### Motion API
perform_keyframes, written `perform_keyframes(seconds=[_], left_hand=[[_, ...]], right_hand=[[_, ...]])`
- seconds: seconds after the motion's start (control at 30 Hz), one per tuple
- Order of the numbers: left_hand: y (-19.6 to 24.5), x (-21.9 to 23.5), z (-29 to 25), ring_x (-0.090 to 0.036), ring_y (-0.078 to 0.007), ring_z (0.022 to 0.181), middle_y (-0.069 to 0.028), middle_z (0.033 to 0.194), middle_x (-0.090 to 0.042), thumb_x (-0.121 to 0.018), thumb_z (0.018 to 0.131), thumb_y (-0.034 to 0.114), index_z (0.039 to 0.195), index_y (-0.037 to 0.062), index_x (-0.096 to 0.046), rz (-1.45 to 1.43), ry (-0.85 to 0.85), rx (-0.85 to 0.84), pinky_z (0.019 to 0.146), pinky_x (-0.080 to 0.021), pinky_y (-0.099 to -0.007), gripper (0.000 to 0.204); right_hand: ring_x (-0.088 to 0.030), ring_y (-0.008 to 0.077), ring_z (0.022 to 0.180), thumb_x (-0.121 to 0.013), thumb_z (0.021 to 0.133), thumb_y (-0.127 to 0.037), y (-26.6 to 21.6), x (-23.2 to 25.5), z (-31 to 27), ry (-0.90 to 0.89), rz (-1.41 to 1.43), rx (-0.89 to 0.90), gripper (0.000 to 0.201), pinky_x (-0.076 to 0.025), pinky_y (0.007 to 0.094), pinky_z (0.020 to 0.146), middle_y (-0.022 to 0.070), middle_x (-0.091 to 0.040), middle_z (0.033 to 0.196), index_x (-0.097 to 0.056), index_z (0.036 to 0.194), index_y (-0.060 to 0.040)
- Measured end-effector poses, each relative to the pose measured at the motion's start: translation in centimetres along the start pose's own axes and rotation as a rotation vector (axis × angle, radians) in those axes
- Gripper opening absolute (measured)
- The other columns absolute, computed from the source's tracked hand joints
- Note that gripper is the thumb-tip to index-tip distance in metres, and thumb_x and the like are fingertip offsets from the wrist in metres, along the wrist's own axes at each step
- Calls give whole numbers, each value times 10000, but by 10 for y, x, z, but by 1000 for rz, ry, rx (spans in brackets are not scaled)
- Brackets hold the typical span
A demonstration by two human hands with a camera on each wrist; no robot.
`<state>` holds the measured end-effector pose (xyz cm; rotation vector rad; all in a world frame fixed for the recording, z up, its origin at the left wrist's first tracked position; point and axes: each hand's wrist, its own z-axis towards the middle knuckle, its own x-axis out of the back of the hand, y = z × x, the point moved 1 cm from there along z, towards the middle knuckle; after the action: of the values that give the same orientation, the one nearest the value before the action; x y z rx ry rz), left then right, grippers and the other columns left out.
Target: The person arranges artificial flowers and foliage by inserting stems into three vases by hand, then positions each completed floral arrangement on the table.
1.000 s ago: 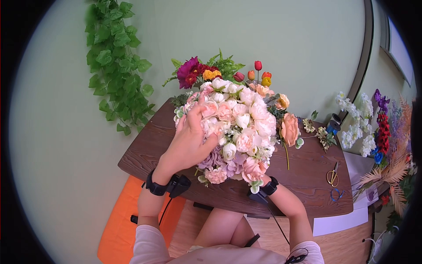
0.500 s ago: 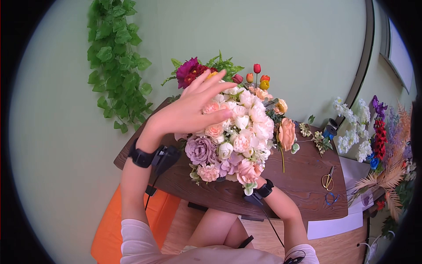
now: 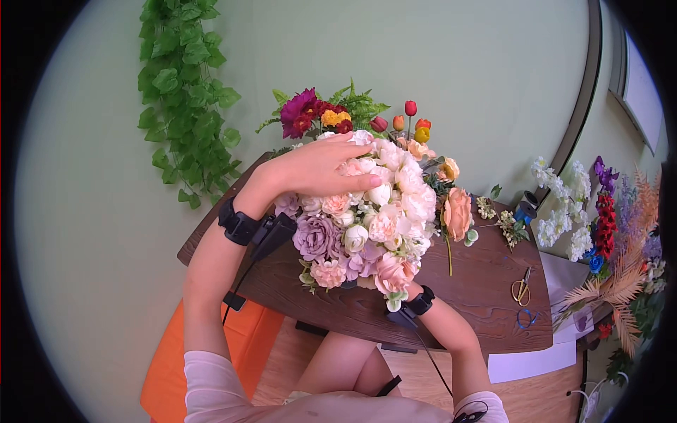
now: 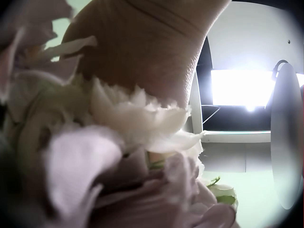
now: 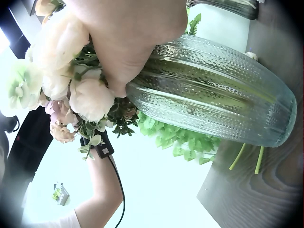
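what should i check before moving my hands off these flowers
1. Right hand's grip on the vase: ok, the right hand holds the glass vase near its mouth.
2. Left hand relaxed: ok, the left hand lies over the bouquet with its fingers extended.
3. Stems inside the vase: ok, green shows through the glass.
4. Vase base flat on the table: cannot tell.
5. Table free of tools: not ok, the scissors lie there.
6. Scissors away from both arms: ok, off to the right.
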<state>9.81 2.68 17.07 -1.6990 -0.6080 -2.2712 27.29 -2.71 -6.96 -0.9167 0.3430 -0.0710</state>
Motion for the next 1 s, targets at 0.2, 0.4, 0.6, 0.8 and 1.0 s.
perform_keyframes(seconds=[0.2, 0.4, 0.6, 0.8, 1.0], left_hand=[[1, 3, 0, -402, -356, 1224, -230, 1372, -335, -419, 880, 523, 1335, 46, -367, -229, -14, 36, 1019, -308, -342, 662], [-20, -12, 0, -345, -319, 1271, -203, 1367, -359, -472, 895, 406, 1324, 78, -399, -133, 197, -172, 1027, -294, -381, 544], [-8, 4, -5, -314, -321, 1290, -178, 1335, -414, -579, 827, 227, 1145, 76, -561, 55, 197, -276, 1049, -261, -403, 352], [-1, 6, 2, -426, -288, 1201, -102, 1277, -487, -615, 789, 163, 1002, 78, -617, 104, 256, -426, 982, -350, -404, 229], [11, 8, 6, -501, -251, 1051, -61, 1080, -561, -671, 718, 117, 917, 84, -631, 134, 285, -500, 887, -410, -378, 206]], right_hand=[[-549, 170, 953, -623, 820, -199, 2, -14, 11, 28, 13, 19, 423, -436, 285, 835, 89, -585, 1039, -495, 1145, 40], [-548, 171, 955, -623, 819, -200, -1, 3, 6, 44, 28, 53, 427, -435, 286, 836, 89, -584, 1040, -494, 1148, 39], [-547, 172, 957, -624, 818, -202, -9, 58, -25, 72, 29, 82, 431, -435, 286, 837, 89, -583, 1041, -492, 1151, 38], [-501, 201, 1073, -460, 869, -76, -122, 76, -8, 461, -399, 266, 174, -369, 350, 947, 165, -551, 1132, -510, 1019, -4], [-506, 254, 1089, -498, 848, -94, -206, 24, 14, 270, -553, 622, 214, -362, 372, 963, 193, -536, 1166, -516, 1043, -7]])
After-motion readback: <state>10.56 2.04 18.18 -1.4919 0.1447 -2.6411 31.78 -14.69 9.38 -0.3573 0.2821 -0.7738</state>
